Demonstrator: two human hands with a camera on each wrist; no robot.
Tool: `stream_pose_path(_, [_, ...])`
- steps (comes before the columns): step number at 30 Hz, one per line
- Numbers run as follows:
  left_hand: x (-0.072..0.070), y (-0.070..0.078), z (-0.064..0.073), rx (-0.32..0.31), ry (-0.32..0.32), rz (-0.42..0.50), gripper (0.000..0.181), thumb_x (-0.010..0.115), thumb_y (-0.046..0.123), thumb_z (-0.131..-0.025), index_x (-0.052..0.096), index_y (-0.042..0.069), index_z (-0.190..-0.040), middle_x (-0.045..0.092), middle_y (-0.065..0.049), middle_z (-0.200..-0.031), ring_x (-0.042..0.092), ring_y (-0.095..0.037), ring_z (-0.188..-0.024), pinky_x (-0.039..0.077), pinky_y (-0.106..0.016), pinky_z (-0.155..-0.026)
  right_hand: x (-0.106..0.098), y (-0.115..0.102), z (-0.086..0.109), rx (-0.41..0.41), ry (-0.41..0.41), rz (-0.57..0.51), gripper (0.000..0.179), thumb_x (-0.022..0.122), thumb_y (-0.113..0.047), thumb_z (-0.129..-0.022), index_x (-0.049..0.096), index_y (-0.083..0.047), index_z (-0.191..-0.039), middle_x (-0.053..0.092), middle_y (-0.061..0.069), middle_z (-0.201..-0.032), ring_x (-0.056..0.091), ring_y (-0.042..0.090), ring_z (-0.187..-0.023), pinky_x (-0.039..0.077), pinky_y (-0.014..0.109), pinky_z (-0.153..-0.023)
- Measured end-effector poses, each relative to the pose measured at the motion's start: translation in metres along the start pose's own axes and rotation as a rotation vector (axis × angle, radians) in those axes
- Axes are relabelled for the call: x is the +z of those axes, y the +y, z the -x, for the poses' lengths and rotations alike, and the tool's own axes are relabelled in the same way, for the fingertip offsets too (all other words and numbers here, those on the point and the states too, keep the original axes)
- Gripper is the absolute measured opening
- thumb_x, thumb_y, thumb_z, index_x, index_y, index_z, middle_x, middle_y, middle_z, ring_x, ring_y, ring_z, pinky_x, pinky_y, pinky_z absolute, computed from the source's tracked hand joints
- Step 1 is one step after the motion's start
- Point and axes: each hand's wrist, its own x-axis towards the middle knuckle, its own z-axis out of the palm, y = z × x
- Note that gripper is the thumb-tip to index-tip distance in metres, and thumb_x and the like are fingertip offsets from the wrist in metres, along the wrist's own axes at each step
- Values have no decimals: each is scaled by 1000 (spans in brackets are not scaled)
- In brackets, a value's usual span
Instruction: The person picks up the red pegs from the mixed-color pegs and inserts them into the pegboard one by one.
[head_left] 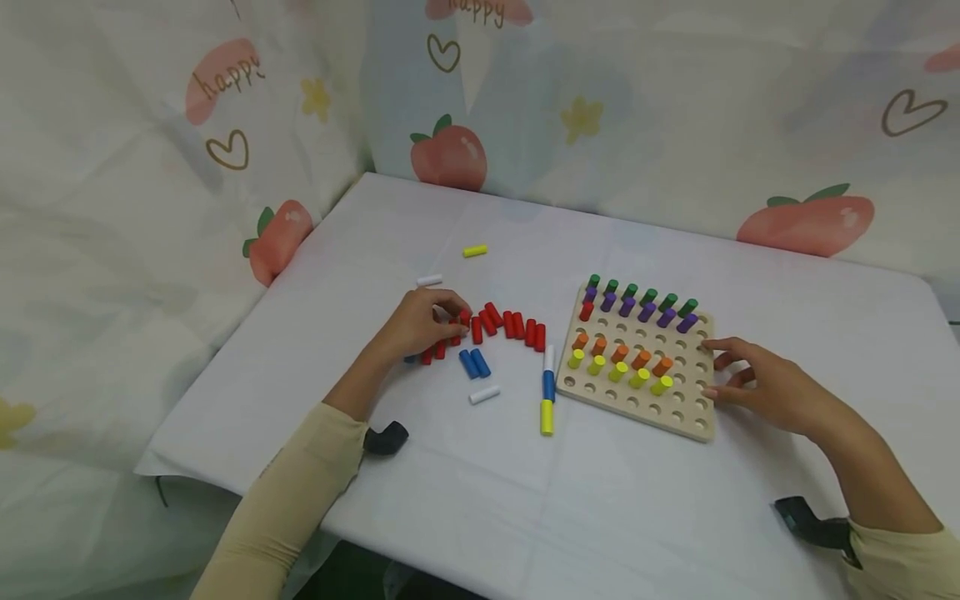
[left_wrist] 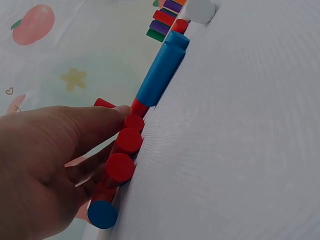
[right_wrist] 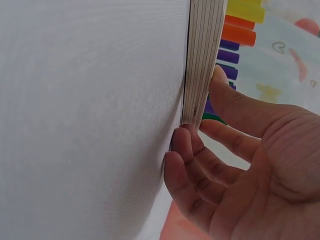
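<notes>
My left hand [head_left: 423, 321] is at the left end of a row of red pegs [head_left: 487, 322], with thumb and fingertips pinching a red peg [head_left: 465, 317]. In the left wrist view, red pegs [left_wrist: 120, 167] lie right beside the fingers and partly behind them. My right hand [head_left: 772, 387] grips the right edge of a wooden pegboard [head_left: 630, 406], its thumb near the front and its fingers farther back. Upright in the board are rows of green, purple, orange and yellow pegs [head_left: 618, 372], plus a single red peg [head_left: 587, 311] at the left.
Blue pegs [head_left: 475, 363] and a white peg [head_left: 484, 395] lie before the red row. White, blue and yellow pegs [head_left: 547, 417] form a line left of the board. Farther back lie a yellow peg [head_left: 475, 251] and a white one. Printed cloth [head_left: 637, 108] hangs behind the table.
</notes>
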Motion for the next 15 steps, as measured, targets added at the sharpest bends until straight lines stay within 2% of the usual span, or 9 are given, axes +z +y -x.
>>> stream_pose_path(8, [-3,9,0,-12,14,-1,25,79,19,-94,74,14,-118,70,0,-105,63,-18,-100,55,-35,-88,-1,-1,-1,7,-8,-4,75,79,-28,-94,39,1,-150,57,27,-123,59,44,-106,57,57,-83])
stream_pose_path(15, [-7,18,-7,63,31,-26,26,79,17,-94,73,13,-119,69,1,-104,62,-16,-98,55,-32,-84,0,-1,1,1,-3,-2,73,79,-26,-93,41,2,-149,57,27,-122,60,42,-104,57,56,-82])
